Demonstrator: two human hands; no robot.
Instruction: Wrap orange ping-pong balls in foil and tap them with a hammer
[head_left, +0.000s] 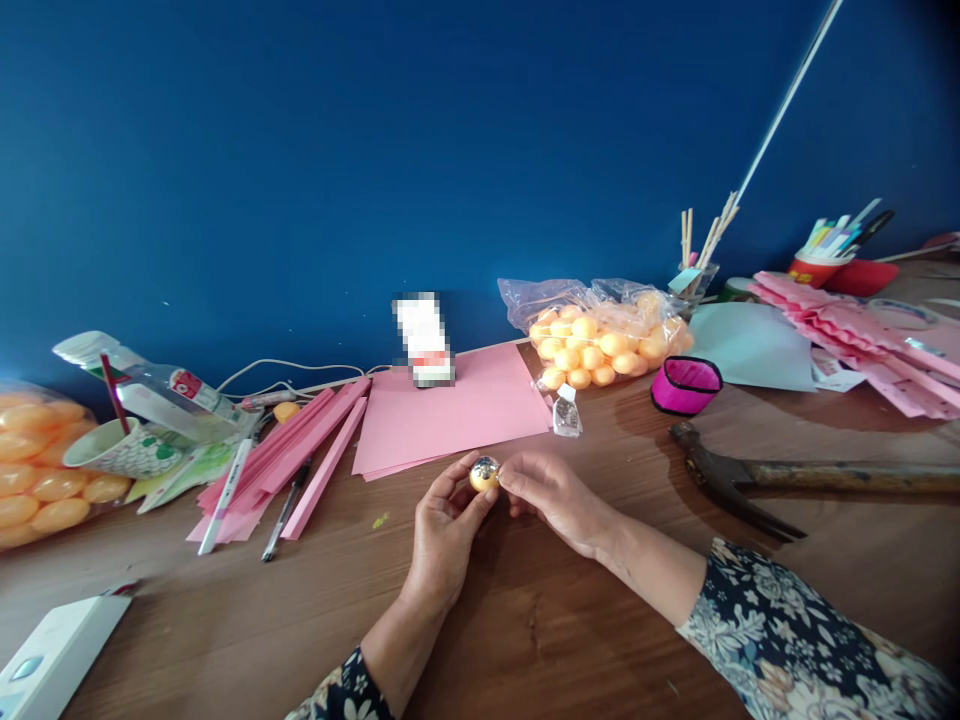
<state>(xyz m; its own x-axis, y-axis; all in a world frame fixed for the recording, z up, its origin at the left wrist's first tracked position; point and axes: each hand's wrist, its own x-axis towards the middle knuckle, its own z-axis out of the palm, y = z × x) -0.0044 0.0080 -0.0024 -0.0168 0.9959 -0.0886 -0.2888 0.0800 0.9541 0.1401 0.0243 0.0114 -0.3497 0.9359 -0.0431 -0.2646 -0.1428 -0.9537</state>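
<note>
A small shiny ball (pixel 484 474), silvery on top and golden below, is held above the wooden table between the thumb and fingers of my left hand (pixel 442 535). At the ball's right edge, the thumb and index finger of my right hand (pixel 551 500) are pinched together; whatever lies between those fingertips is too small to name. Just beyond my hands is a small clear bag (pixel 567 412) with dark bits inside and a white top. Pink paper sheets (pixel 450 420) lie flat behind the ball.
A claw hammer (pixel 750 478) and magenta band (pixel 686 386) lie right. A bag of orange balls (pixel 600 340) sits at the back, another (pixel 45 465) far left. Pink strips (pixel 292 450), pens (pixel 225 500), a paper cup (pixel 124 447), a plastic bottle (pixel 180 385) and a white box (pixel 64 645) occupy the left.
</note>
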